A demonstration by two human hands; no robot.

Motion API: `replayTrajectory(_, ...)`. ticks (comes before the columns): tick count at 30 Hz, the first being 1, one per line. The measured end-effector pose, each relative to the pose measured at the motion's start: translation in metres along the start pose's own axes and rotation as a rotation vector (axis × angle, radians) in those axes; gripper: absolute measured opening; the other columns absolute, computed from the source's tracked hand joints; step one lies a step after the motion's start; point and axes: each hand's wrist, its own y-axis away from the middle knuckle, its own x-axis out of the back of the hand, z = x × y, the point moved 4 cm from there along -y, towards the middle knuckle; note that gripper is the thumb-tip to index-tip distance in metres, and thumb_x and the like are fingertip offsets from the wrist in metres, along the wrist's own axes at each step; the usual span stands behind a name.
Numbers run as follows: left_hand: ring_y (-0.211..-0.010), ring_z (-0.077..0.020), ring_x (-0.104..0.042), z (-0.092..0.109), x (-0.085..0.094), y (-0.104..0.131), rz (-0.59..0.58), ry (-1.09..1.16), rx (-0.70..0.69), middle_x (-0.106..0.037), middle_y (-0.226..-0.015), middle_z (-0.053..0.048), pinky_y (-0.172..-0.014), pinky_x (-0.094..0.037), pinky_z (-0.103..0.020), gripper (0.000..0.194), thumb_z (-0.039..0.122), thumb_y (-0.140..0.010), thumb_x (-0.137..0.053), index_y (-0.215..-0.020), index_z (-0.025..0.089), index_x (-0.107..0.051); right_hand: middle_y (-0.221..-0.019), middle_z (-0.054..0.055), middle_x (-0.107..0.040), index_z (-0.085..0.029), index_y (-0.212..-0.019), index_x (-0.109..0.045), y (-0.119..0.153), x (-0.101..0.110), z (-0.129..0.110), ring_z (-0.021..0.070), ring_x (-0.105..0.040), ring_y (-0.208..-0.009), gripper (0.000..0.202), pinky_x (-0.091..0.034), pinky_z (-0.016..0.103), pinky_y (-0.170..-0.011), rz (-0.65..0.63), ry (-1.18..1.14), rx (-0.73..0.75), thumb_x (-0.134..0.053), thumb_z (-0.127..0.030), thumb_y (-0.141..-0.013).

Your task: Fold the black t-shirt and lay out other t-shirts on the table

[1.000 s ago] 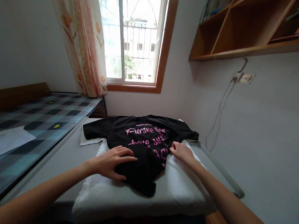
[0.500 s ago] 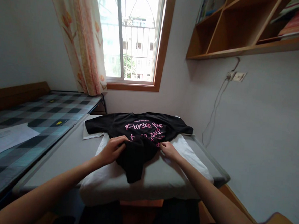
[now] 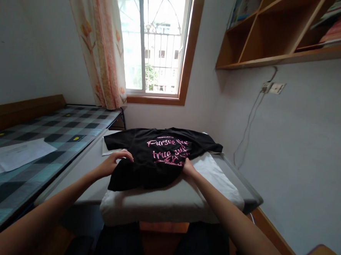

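A black T-shirt (image 3: 145,168) with pink lettering lies on top of a white cloth (image 3: 219,180), its sleeves spread left and right and its collar end toward the window. My left hand (image 3: 114,163) holds the shirt's left side, fingers curled over the fabric and thumb hidden. On the opposite side, my right hand (image 3: 189,168) pinches the shirt's right edge beside the lettering. The lower part of the shirt is spread toward me, with folds between my hands. White fabric shows under the left sleeve.
Beneath the cloth is a grey table (image 3: 71,179). A bed with a checked cover (image 3: 52,124) stands at left, with paper sheets (image 3: 24,155) on it. Wooden shelves (image 3: 268,37) hang at upper right above a wall socket (image 3: 272,88) with cables. A window (image 3: 160,57) is ahead.
My left hand has moved left and the shirt's bunched lower part has opened out flatter, showing more lettering. The right hand stays on the right edge. The view has shifted slightly.
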Motion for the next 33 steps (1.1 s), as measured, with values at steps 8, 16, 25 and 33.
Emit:
replayTrajectory(8,-0.073,-0.0183,-0.061,0.029,0.022,0.014,0.201,0.197,0.211,-0.067,-0.080,-0.001,-0.065,-0.049,-0.027,0.029,0.041,-0.072,-0.066,-0.089,0.018,-0.067,-0.096,0.007,-0.072,-0.020,-0.100,-0.064,0.008,0.007,-0.026,0.0250,-0.064,-0.102,0.027,-0.054,0.040,-0.090,-0.016,-0.247,-0.114,-0.058,-0.040,-0.082)
replayTrajectory(16,-0.076,-0.0200,-0.060,0.003,0.062,0.025,0.415,0.238,0.221,-0.069,-0.086,-0.004,-0.066,-0.049,-0.028,0.037,0.048,-0.070,-0.069,-0.094,0.019,-0.068,-0.106,0.007,-0.071,-0.022,-0.097,-0.061,0.009,0.108,-0.055,0.0198,-0.065,-0.103,0.028,-0.054,0.030,-0.089,0.177,-0.208,-0.176,-0.040,-0.040,-0.090)
replayTrajectory(25,-0.082,-0.0225,-0.065,-0.023,0.020,0.058,-0.529,0.025,0.320,-0.073,-0.083,-0.003,-0.076,-0.051,-0.029,0.034,0.052,-0.078,-0.064,-0.083,0.021,-0.076,-0.085,0.009,-0.072,-0.019,-0.092,-0.065,0.077,0.196,-0.029,0.0224,-0.067,-0.076,0.046,-0.054,0.028,-0.062,-0.119,0.485,-0.495,-0.070,-0.058,-0.069)
replayTrajectory(33,-0.077,-0.0172,-0.057,-0.006,0.031,0.050,-0.438,0.051,0.131,-0.064,-0.082,-0.005,-0.072,-0.047,-0.024,0.035,0.049,-0.085,-0.061,-0.078,0.018,-0.075,-0.081,0.007,-0.071,-0.022,-0.134,-0.046,0.108,0.195,-0.042,0.0238,-0.069,-0.071,0.084,-0.055,0.031,-0.059,-0.086,0.230,-0.380,-0.074,-0.058,-0.063)
